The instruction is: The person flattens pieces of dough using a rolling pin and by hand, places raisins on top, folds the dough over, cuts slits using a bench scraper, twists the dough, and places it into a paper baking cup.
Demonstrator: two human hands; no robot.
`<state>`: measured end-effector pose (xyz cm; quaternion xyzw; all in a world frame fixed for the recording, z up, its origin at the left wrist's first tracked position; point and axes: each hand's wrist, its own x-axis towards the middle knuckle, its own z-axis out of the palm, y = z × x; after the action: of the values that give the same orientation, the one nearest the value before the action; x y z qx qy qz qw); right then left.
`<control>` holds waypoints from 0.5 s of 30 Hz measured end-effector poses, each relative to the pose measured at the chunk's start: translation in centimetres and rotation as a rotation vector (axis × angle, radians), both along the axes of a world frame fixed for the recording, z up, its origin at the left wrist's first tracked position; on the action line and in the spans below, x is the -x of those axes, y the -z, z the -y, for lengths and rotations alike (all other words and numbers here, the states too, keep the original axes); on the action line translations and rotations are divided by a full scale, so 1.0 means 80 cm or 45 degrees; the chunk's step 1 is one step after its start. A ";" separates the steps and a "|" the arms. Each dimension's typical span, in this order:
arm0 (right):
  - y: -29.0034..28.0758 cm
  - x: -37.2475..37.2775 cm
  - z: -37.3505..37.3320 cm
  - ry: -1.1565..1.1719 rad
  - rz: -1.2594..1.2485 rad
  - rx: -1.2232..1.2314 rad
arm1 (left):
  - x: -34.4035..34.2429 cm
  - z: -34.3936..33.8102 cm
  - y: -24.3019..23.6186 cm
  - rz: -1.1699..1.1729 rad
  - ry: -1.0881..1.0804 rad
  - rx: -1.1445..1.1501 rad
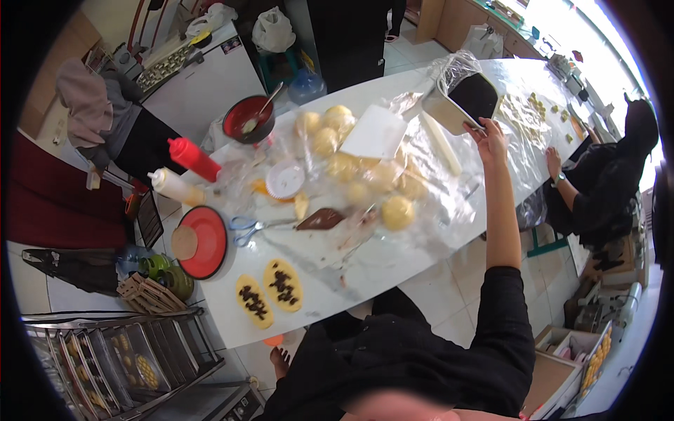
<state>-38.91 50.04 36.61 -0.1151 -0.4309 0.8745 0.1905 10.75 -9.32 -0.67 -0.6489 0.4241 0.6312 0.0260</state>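
My right hand (493, 144) reaches across the table and is closed on the near rim of a deep pale loaf pan (449, 112). The pan is tilted, and its inside looks dark. Clear plastic film (458, 64) lies against its far side. Below the table's near edge hangs my left hand (279, 359), its fingers apart and nothing seen in them. A small orange thing (274, 340) shows just above it, too little visible to name. Nearest to that hand on the table lie two flat oval dough pieces (283, 285) topped with dark bits.
Dough balls (397, 212) lie mid-table, several under plastic. Blue-handled scissors (246, 230), a dark brown filled bag (321, 219), a red plate (210, 249), squeeze bottles (193, 160) and a bowl (249, 121) stand leftward. One person works at right, another stands at left; a tray rack (133, 351) is lower left.
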 end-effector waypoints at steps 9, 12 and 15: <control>0.099 0.199 -0.154 0.480 0.180 -0.024 | -0.022 -0.111 -0.059 0.086 -0.288 0.148; 0.117 0.219 -0.167 0.467 0.235 0.033 | -0.040 -0.126 -0.066 -0.081 -0.358 0.228; 0.135 0.236 -0.166 0.407 0.265 0.068 | -0.053 -0.140 -0.065 -0.172 -0.412 0.248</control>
<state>-57.82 63.32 25.84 -0.2769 -0.4010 0.8277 0.2785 15.02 1.92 4.51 -0.6642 0.3740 0.6253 -0.1673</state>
